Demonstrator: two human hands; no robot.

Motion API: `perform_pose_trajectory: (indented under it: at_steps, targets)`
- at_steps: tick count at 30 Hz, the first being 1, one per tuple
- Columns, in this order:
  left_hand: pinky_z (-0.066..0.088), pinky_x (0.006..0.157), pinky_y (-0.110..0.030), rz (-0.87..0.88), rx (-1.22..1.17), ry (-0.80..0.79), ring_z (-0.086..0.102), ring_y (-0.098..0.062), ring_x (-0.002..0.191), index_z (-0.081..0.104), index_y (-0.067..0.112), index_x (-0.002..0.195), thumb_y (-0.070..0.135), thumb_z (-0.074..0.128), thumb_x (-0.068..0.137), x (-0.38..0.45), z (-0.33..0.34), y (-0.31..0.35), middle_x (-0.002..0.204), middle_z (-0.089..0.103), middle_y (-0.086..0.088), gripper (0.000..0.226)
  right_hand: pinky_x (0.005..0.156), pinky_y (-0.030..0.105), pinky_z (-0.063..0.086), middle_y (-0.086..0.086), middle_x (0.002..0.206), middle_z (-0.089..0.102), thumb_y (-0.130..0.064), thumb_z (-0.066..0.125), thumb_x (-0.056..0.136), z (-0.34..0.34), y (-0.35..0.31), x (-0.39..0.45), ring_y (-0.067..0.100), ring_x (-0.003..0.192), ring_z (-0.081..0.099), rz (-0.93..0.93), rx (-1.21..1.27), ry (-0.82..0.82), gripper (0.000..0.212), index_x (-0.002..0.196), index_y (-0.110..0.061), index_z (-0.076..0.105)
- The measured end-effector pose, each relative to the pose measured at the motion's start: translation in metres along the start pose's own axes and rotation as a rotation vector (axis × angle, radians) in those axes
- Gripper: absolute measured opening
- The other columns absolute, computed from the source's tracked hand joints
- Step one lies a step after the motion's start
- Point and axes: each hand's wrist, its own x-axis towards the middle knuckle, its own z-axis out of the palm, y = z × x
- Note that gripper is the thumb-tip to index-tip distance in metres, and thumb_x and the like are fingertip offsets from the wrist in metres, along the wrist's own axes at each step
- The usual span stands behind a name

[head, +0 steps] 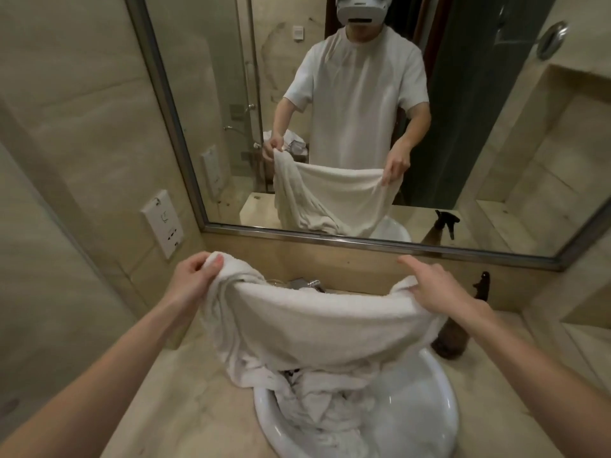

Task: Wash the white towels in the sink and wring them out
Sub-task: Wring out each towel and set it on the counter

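A white towel hangs stretched between my two hands above the white sink. My left hand grips its left corner in a closed fist. My right hand pinches the right corner with the index finger stretched out. The towel's lower end droops into the basin, where more white towel lies bunched up. The tap is mostly hidden behind the held towel.
A dark spray bottle stands on the beige counter just right of the sink. A large mirror fills the wall ahead. A white socket panel sits on the left wall. A recessed niche lies at the right.
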Motion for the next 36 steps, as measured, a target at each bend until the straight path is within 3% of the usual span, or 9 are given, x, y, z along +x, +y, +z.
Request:
perform_pose_trajectory:
  at_steps: [6,13,17,20,23,25,28,31,36]
  targets:
    - [0.047,0.095,-0.043,0.006,-0.064,0.131,0.059,-0.023,0.106,0.066,0.024,0.098,0.041,0.051,0.101,0.021,-0.031,0.014,0.111,0.064,-0.003,0.023,0.101,0.04,0.046,0.005,0.137,0.026,-0.081,0.066,0.068,-0.012,0.004,-0.006,0.021,0.118,0.048,-0.167,-0.256,-0.344,0.09,0.147,-0.056,0.031]
    - [0.037,0.058,-0.03,0.224,0.665,0.033,0.052,-0.024,0.071,0.051,0.012,0.08,0.04,0.042,0.103,0.02,-0.036,0.016,0.078,0.056,-0.006,0.037,0.097,0.036,0.046,0.007,0.145,0.031,-0.047,0.06,0.095,0.01,0.018,-0.003,0.019,0.117,0.045,-0.129,-0.437,-0.176,0.031,0.109,-0.022,0.069]
    - [0.048,0.071,-0.037,0.19,0.676,-0.017,0.057,-0.025,0.085,0.052,0.016,0.1,0.046,0.053,0.096,0.017,-0.032,0.008,0.091,0.061,0.001,0.03,0.118,0.062,0.017,0.002,0.14,0.043,-0.041,0.057,0.097,0.005,0.027,0.001,0.027,0.14,0.034,-0.147,-0.57,0.064,0.021,0.113,-0.03,0.066]
    - [0.04,0.11,-0.046,0.181,0.75,-0.383,0.045,-0.015,0.122,0.022,0.054,0.147,0.066,0.069,0.078,0.012,-0.038,0.014,0.138,0.043,0.012,0.084,0.119,0.058,0.022,0.004,0.116,0.066,-0.006,0.07,0.085,0.006,0.027,0.002,0.024,0.119,0.06,-0.31,-0.476,0.328,0.053,0.135,-0.022,0.06]
    - [0.05,0.089,-0.033,0.236,1.284,-0.614,0.052,-0.01,0.103,0.027,0.062,0.139,0.089,0.069,0.045,0.009,-0.032,0.014,0.118,0.05,0.014,0.106,0.111,0.045,0.036,0.006,0.115,0.066,0.001,0.067,0.085,0.006,0.019,0.009,0.023,0.113,0.06,-0.363,-0.568,0.354,0.071,0.148,-0.025,0.047]
    - [0.052,0.076,-0.031,0.3,1.497,-0.551,0.054,-0.011,0.087,0.055,0.043,0.118,0.074,0.074,0.064,0.009,-0.026,0.009,0.103,0.046,0.009,0.065,0.104,0.033,0.038,0.001,0.117,0.061,-0.012,0.062,0.094,0.009,0.01,0.011,0.017,0.112,0.053,-0.378,-0.642,0.232,0.037,0.129,-0.024,0.059]
    - [0.048,0.064,-0.033,0.436,1.507,-0.368,0.05,-0.013,0.074,0.061,0.028,0.103,0.047,0.057,0.093,0.006,-0.025,0.01,0.099,0.042,0.004,0.022,0.089,0.029,0.036,-0.002,0.105,0.057,-0.01,0.05,0.1,0.023,0.002,0.01,0.014,0.096,0.047,-0.342,-0.6,0.021,0.014,0.107,-0.021,0.053]
    - [0.037,0.055,-0.031,0.548,1.395,-0.205,0.041,-0.013,0.066,0.06,0.021,0.095,0.043,0.05,0.098,0.005,-0.029,0.011,0.097,0.037,0.001,0.025,0.089,0.035,0.036,-0.002,0.108,0.054,-0.009,0.043,0.096,0.039,0.013,0.01,0.018,0.101,0.048,-0.291,-0.492,-0.15,0.02,0.104,-0.028,0.044]
    - [0.038,0.048,-0.03,0.67,1.274,0.001,0.047,-0.021,0.053,0.062,0.015,0.087,0.038,0.054,0.097,0.012,-0.031,0.014,0.108,0.051,-0.004,0.026,0.098,0.041,0.032,-0.001,0.12,0.056,-0.068,0.048,0.09,0.041,0.008,-0.003,0.021,0.117,0.049,-0.28,-0.53,-0.219,0.055,0.136,-0.039,0.044]
